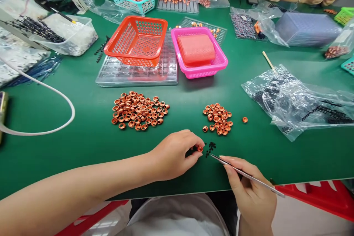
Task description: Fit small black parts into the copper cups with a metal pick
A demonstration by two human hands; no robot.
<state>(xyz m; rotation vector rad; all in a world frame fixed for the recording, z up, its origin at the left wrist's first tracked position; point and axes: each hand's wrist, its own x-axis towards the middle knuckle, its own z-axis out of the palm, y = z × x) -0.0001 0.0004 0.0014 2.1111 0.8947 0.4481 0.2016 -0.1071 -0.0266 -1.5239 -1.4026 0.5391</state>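
My left hand [177, 155] rests low over the green table, its thumb and fingers pinching a small copper-coloured ring-like cup [200, 149]. In my right hand [249, 188] is a pair of metal tweezers [246, 175], slanting down to the left. The tweezer tips are at the edge of a little cluster of tiny black parts [212, 145]; whether they grip one is too small to tell. Beyond my hands lie two piles of the same copper cups, a larger left pile [138, 110] and a smaller right pile [218, 118]. One single copper cup [245, 120] sits apart at the right.
An orange basket [135, 40] stands on clear plastic trays [135, 81], beside a pink basket [203, 72] holding a red foam-like roll. Plastic bags with black parts [284, 96] lie at right. A white cable [63, 97] loops at left. People work across the table.
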